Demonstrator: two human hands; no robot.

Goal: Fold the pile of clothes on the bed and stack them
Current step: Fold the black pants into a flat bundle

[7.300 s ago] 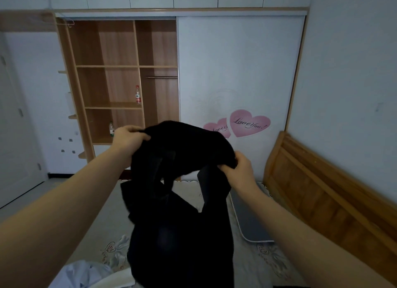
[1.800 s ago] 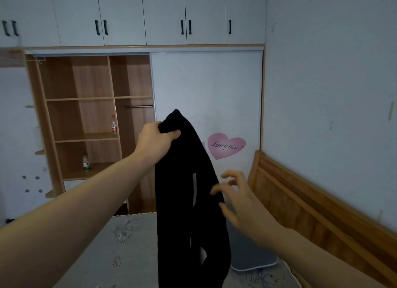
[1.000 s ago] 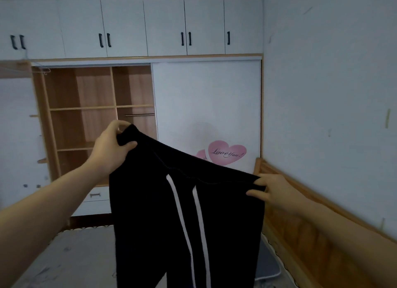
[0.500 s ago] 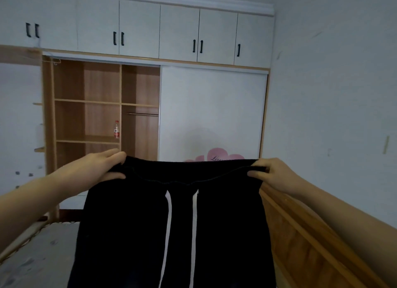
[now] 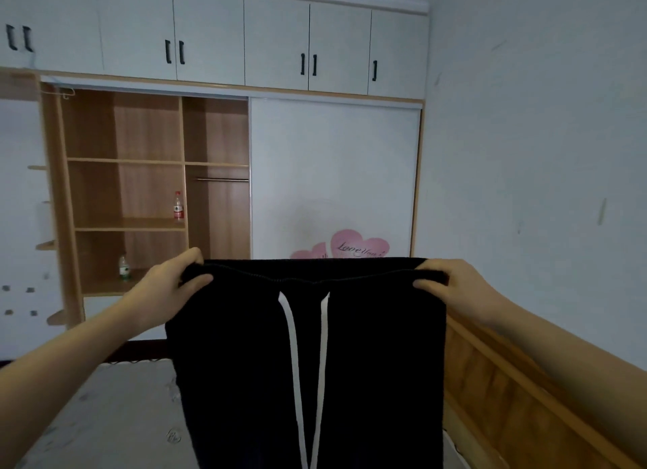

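Your left hand [image 5: 168, 286] pinches the left corner of the waistband, thumb in front, fingers curled behind; your right hand [image 5: 451, 286] grips the right corner the same way. Between them the black trousers [image 5: 308, 363] hang flat and spread, waistband [image 5: 308, 270] taut and level at chest height above the bed [image 5: 105, 416], legs dropping out of frame. Two white drawstrings [image 5: 294, 356] dangle down the middle. Fabric looks like soft knit: light, limp, no stiffness, so it'll sag and bunch wherever you let go. Probably grippy rather than slick. Waistband corners are the right hold, since the elastic gives a firm edge. Expect the legs to swing; lay them on the bed before folding. Wooden bed frame [image 5: 525, 398] sits right, open wardrobe [image 5: 147, 195] behind.
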